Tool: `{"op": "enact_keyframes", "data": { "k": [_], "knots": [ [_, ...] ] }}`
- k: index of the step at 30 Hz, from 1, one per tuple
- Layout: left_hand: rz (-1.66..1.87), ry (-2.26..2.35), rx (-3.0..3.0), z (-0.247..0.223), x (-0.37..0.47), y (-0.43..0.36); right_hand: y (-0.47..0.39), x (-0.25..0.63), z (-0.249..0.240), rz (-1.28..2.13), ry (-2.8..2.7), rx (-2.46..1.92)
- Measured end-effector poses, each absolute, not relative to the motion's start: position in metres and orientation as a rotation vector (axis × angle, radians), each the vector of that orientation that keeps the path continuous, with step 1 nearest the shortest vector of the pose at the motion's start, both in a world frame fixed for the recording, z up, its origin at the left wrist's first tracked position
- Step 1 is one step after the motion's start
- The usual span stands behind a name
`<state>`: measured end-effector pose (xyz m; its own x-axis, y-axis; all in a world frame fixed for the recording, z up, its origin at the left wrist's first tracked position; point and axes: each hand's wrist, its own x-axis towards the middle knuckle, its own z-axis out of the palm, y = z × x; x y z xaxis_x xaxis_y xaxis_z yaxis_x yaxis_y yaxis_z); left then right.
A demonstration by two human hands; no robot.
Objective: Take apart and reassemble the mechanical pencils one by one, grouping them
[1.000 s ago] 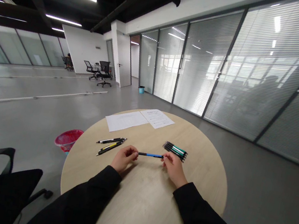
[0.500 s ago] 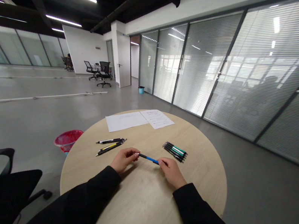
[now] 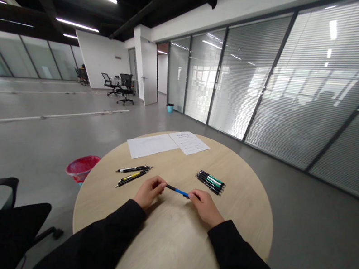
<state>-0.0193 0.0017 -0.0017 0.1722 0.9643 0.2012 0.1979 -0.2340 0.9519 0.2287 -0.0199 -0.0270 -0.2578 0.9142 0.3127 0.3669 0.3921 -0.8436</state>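
Note:
Between my two hands, just above the round table (image 3: 177, 249), a blue and black pen (image 3: 177, 190) lies nearly level. My left hand (image 3: 150, 192) is closed, pinching its black end. The other end is pinched by my right hand (image 3: 204, 205), also closed; the fingers cover both tips of the pen. Left of my left hand lie several loose pens, among them one with a yellow section (image 3: 131, 177) and a black-and-white one (image 3: 134, 169). Beyond my right hand, a neat row of several pens (image 3: 210, 182), black with green and white parts, rests on the wood.
Two sheets of paper, a blank-looking one (image 3: 152, 145) and a printed one (image 3: 189, 143), lie at the table's far edge. A red-lined bin (image 3: 82, 168) stands on the floor at left. A black chair (image 3: 8, 230) is near my left side.
Both hands keep hold of the pen in almost the same place. My left fingertips have shifted very slightly to the left; the other pens and the papers have stayed put.

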Motion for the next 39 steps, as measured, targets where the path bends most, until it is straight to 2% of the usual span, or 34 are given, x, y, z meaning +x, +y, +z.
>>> {"op": "enact_keyframes", "data": {
  "k": [11, 23, 30, 39],
  "knots": [
    [1.0, 1.226, 1.978, 0.0039, -0.018, -0.0073, -0.0217, 0.2288, -0.0245, 0.813, -1.782, -1.088],
    [0.987, 1.297, 1.78, -0.0028, -0.0171, -0.005, -0.0247, 0.2257, -0.0217, 0.735, -1.752, -1.092],
    [1.081, 1.151, 1.771, 0.0009, -0.0168, -0.0053, -0.0239, 0.2287, -0.0236, 0.772, -1.691, -1.119],
    [0.969, 1.225, 1.848, 0.0005, -0.0171, -0.0062, -0.0196, 0.2297, -0.0264, 0.775, -1.628, -1.116]
  ]
}}
